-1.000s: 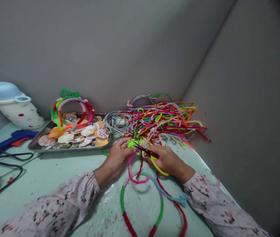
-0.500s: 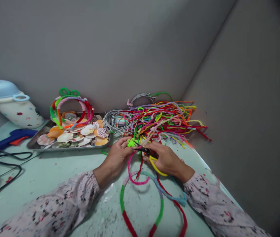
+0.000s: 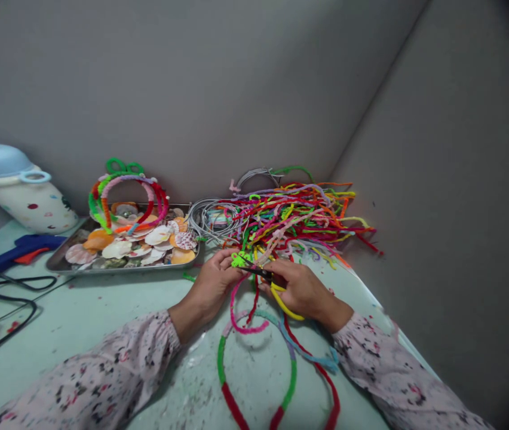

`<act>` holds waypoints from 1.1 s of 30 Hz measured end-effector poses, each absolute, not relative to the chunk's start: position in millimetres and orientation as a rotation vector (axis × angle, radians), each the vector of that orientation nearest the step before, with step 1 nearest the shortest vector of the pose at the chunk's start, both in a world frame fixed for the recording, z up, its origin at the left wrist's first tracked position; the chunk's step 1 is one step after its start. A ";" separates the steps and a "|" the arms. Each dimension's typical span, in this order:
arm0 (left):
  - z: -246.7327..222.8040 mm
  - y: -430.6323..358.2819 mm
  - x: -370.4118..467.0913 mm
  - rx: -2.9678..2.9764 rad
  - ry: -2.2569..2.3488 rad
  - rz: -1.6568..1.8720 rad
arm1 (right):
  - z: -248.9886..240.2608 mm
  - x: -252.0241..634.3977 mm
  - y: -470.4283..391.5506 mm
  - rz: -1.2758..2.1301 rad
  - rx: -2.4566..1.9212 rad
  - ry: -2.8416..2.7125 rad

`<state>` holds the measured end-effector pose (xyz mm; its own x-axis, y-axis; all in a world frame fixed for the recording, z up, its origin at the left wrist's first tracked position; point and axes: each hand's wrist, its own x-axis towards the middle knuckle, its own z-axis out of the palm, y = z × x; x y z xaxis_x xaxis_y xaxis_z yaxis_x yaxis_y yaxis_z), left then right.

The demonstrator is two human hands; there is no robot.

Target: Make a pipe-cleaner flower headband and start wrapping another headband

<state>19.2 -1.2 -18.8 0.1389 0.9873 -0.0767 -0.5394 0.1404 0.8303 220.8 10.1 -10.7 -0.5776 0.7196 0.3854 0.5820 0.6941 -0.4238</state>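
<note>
My left hand [image 3: 212, 285] pinches a small bright green looped pipe cleaner shape [image 3: 240, 258] and a pink pipe cleaner [image 3: 233, 307] that hangs down in a curl. My right hand [image 3: 301, 286] is closed round scissors [image 3: 264, 273] with dark blades. The blades are parted and point left, at the green shape; whether they touch it I cannot tell. A yellow curve [image 3: 287, 303], perhaps a handle or a pipe cleaner, shows under the right fingers. Below both hands lies a headband [image 3: 222, 361] wrapped in green, red, pink and blue.
Behind the hands is a heap of coloured pipe cleaners [image 3: 299, 209] beside coiled grey wire [image 3: 196, 221]. A metal tray [image 3: 115, 270] holds shells and wrapped headbands [image 3: 163, 203]. At left are a blue glue gun [image 3: 1, 260], black cable [image 3: 25, 316] and a white bottle [image 3: 34, 206].
The pink pipe cleaner's hanging curl has shifted slightly left and up. Both hands stay in nearly the same place, and the scissor blades remain beside the green shape.
</note>
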 end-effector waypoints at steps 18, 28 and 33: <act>-15.6 -2.6 20.3 0.745 0.827 1.254 | -11.0 226.7 11.8 0.294 -1.009 -2.453; -14.6 -1.0 19.0 0.745 0.798 1.291 | 10.8 234.9 13.0 0.347 -1.080 -2.497; -16.6 -0.8 18.7 0.748 0.826 1.309 | 32.8 258.2 10.6 0.605 -1.198 -2.690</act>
